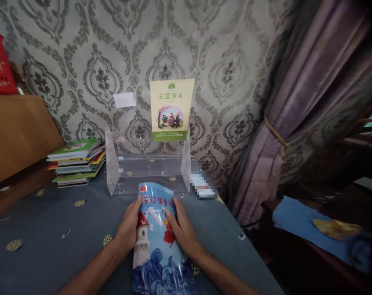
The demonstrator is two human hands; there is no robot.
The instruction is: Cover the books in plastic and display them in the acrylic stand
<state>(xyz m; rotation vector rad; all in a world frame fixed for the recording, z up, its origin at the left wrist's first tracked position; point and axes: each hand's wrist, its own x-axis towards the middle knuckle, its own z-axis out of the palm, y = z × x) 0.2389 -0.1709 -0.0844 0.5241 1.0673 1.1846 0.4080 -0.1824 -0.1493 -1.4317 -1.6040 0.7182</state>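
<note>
A blue illustrated book (157,241) with red Chinese lettering, a white tower and dark waves on its cover is held between my two hands, its top bowed slightly. My left hand (132,221) grips its left edge, the fingers partly hidden behind it. On the opposite edge is my right hand (182,229), thumb lying on the cover. Just beyond the book stands a clear plastic book rack (110,164). A yellow-green book (171,110) rests upright on the rack's upper right part.
On the table (51,229), a stack of books (77,162) lies left of the rack. A blurred-out item (202,186) is at its right. A wooden cabinet (17,131) bears a red basket (0,63). At right hangs a tied purple curtain (266,164), near a blue cloth (296,221).
</note>
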